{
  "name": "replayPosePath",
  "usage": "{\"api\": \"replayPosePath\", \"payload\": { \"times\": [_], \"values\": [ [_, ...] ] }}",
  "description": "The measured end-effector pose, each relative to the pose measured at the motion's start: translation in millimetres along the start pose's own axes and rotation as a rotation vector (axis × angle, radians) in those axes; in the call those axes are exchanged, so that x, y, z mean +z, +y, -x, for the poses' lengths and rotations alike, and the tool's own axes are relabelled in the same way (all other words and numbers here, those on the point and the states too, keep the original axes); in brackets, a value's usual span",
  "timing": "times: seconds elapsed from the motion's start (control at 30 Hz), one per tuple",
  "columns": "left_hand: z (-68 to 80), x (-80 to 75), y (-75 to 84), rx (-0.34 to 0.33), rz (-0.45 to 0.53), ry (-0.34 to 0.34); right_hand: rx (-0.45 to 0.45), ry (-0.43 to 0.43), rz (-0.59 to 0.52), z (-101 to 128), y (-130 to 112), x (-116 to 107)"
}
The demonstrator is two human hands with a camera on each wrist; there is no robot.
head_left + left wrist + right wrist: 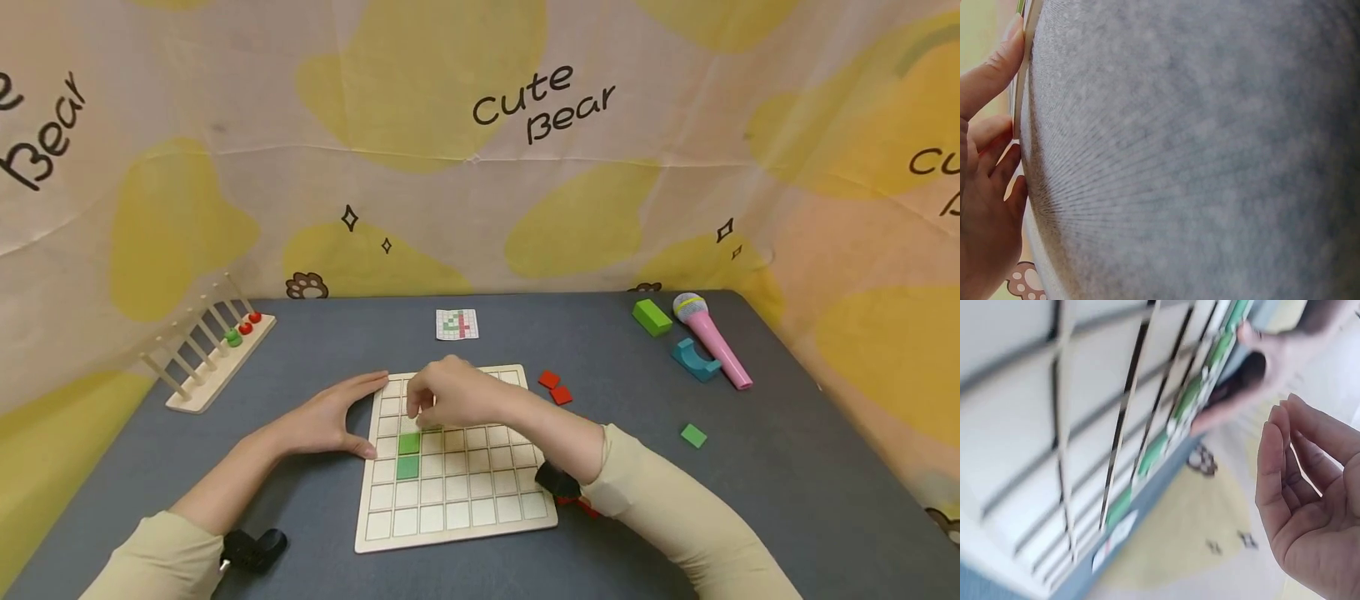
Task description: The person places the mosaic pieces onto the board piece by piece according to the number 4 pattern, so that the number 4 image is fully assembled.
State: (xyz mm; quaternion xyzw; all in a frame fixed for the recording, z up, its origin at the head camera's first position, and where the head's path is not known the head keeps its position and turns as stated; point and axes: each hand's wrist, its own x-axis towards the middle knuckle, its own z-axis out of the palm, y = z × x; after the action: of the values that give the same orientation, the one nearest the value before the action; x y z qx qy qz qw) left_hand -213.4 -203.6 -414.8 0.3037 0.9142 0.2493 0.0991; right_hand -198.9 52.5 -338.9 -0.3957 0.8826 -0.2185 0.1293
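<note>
A pale wooden grid board (456,517) lies on the table, with two green square tiles (408,455) in its left part. More green can be seen partly under my right hand (453,393), which hovers over the board's upper left with bent fingers. No tile shows between those fingertips (1277,415) in the right wrist view, where several green tiles (1152,456) sit along the board. Spread along the board's left edge, my left hand (318,421) touches it with thumb and fingertips. The left wrist view shows its thumb (997,69) against the board's rim.
A small printed grid card (457,325) lies behind the board. Red tiles (555,387) and a loose green tile (693,435) are to the right. Farther back are a green block (652,317), blue arch (696,360) and pink microphone (718,346). A pegged wooden stand (217,371) is left.
</note>
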Motion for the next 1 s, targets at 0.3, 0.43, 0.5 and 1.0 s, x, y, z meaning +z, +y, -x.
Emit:
{"api": "replayPosePath", "payload": {
  "times": [0.3, 0.43, 0.5, 1.0],
  "values": [
    [-0.4, 0.2, -0.5, 0.000, -0.013, -0.001, 0.053, 0.047, -0.040, 48, 24, -45],
    [-0.7, 0.4, -0.6, 0.002, -0.018, 0.002, 0.095, 0.064, -0.059, 71, 37, -62],
    [-1.0, 0.3, 0.0, 0.001, -0.019, 0.003, 0.126, 0.072, -0.081, 82, 46, -68],
    [-0.4, 0.3, 2.3, -0.017, -0.014, -0.003, 0.265, 0.023, -0.201, 147, 120, -72]
  ]
}}
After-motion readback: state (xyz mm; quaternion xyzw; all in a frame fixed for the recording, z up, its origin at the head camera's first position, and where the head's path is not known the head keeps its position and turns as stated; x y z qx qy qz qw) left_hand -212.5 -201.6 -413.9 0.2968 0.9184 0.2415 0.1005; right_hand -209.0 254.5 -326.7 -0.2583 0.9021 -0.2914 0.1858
